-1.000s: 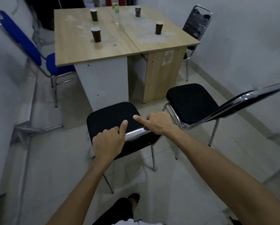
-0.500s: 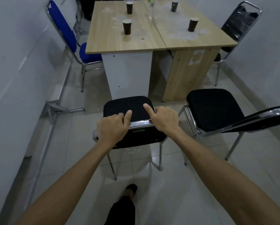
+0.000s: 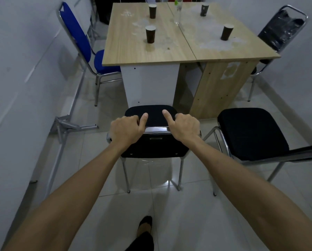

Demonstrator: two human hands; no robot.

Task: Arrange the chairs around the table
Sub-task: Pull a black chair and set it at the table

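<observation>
Fingers (image 3: 133,119) of both hands wrapped over the chrome top rail of the chair (image 3: 151,113) w/ thumbs pointing fwd over the backrest; left hand (image 3: 126,130) and right hand (image 3: 185,128) sit apart on the rail, so I've got it held at both ends. Chair stands on the floor, seat front just short of the table (image 3: 169,57), at its white panel. I'd judge it light, stiff steel frame, padded seat; chrome prob slick, so the rail top is the right hold, push low and even or the legs may chatter on tile. Around: 2nd black chair (image 3: 251,131) just beside on the right, turned sideways, its frame near mine. Blue chair (image 3: 99,60) left of table, wrapped chair (image 3: 280,29) far right. Cups (image 3: 150,34) and a bottle (image 3: 177,11) on the table, so no hard bump.
</observation>
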